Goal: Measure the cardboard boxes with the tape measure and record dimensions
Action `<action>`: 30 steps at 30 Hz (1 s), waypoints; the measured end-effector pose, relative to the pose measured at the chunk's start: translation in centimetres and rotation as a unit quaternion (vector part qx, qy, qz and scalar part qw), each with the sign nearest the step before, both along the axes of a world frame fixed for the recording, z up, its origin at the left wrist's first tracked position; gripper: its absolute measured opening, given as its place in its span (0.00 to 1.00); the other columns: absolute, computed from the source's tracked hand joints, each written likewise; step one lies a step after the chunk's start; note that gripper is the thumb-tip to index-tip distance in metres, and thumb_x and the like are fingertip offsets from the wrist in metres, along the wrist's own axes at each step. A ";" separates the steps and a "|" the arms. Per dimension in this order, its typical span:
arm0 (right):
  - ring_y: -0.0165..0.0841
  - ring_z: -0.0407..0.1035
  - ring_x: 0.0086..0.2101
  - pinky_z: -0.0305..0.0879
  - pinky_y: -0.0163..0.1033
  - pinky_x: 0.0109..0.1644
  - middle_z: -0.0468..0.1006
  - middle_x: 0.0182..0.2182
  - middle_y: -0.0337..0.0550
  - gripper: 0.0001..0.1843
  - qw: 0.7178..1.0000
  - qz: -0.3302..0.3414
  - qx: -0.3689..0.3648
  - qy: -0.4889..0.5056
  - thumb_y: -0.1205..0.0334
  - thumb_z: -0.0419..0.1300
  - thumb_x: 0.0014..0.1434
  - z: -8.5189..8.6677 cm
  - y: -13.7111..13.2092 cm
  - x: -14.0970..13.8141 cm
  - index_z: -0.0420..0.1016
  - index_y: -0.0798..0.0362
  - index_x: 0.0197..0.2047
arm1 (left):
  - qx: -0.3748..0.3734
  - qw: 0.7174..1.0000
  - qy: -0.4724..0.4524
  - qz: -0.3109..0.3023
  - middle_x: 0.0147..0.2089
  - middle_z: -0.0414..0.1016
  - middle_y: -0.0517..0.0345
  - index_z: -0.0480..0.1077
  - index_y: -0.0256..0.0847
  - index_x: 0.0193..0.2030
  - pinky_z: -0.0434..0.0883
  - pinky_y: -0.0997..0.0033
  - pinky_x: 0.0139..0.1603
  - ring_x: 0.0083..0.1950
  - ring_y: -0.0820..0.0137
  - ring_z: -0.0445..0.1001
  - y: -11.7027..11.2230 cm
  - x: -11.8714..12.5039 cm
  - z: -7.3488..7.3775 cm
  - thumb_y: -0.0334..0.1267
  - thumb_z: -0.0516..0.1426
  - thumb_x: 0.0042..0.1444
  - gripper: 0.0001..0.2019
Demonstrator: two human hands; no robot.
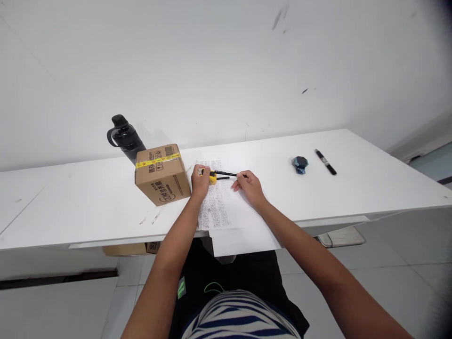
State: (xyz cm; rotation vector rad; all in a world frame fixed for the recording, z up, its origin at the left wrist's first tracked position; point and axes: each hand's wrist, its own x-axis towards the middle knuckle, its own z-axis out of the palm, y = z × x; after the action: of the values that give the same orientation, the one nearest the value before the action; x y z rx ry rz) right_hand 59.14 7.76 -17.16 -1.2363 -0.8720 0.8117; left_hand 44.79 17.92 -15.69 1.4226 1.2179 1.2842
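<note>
My left hand [199, 182] is closed around a small yellow tape measure [212, 176] resting on a printed sheet of paper [216, 207]. A dark tape strip [226, 173] runs out of it to the right. My right hand [249, 186] pinches the far end of that strip, fingers together, just above the paper. Both hands sit over the middle of the white table [88, 202]. The paper overhangs the table's near edge.
A taped cardboard box [161, 173] stands just left of my left hand, with a black water bottle [124, 137] behind it by the wall. To the right lie a small blue object [300, 165] and a black marker [325, 162].
</note>
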 end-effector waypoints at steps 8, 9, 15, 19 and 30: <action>0.28 0.65 0.18 0.60 0.35 0.24 0.75 0.19 0.35 0.26 0.988 0.043 0.042 0.143 0.39 0.67 0.46 0.5 1.0 0.8 0.63 0.49 0.33 | -0.006 1.000 -0.012 -0.003 0.30 0.67 0.62 0.66 0.43 0.32 0.65 0.75 0.29 0.31 0.72 0.68 0.5 -0.3 -0.2 0.44 0.57 0.51 0.08; 0.28 0.63 0.16 0.58 0.35 0.22 0.73 0.17 0.34 0.26 0.985 0.058 0.036 0.157 0.35 0.63 0.49 0.5 1.0 1.0 0.66 0.50 0.34 | -0.009 1.000 -0.015 -0.004 0.30 0.67 0.62 0.67 0.44 0.33 0.65 0.75 0.29 0.30 0.72 0.68 0.6 -0.3 -0.3 0.45 0.57 0.51 0.08; 0.25 0.52 0.13 0.49 0.35 0.17 0.65 0.12 0.32 0.35 0.982 0.088 0.009 0.166 0.29 0.55 0.54 0.4 0.8 1.2 0.76 0.54 0.42 | -0.008 1.000 -0.019 -0.006 0.29 0.67 0.63 0.66 0.44 0.32 0.64 0.75 0.27 0.28 0.72 0.67 0.6 -0.4 -0.3 0.46 0.57 0.50 0.09; 0.25 0.52 0.14 0.52 0.35 0.18 0.67 0.14 0.34 0.35 0.985 0.090 -0.005 0.148 0.28 0.55 0.53 0.8 0.7 0.8 0.78 0.54 0.41 | -0.028 0.999 -0.023 -0.012 0.29 0.67 0.63 0.66 0.43 0.33 0.64 0.76 0.26 0.28 0.73 0.67 0.4 -0.5 0.0 0.47 0.57 0.50 0.10; 0.31 0.58 0.17 0.49 0.37 0.22 0.64 0.12 0.38 0.34 0.919 -0.018 -0.187 -0.346 0.31 0.57 0.52 1.6 0.0 1.8 0.58 0.49 0.12 | -0.007 1.000 -0.011 -0.011 0.30 0.70 0.63 0.67 0.44 0.33 0.66 0.75 0.32 0.31 0.72 0.70 0.0 -0.6 -0.2 0.44 0.57 0.52 0.07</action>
State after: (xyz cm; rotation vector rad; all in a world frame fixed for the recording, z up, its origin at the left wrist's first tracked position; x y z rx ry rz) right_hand 60.97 7.72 -15.59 -1.9313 -1.2882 0.5145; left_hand 44.21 17.92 -15.85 1.4055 1.1920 1.2712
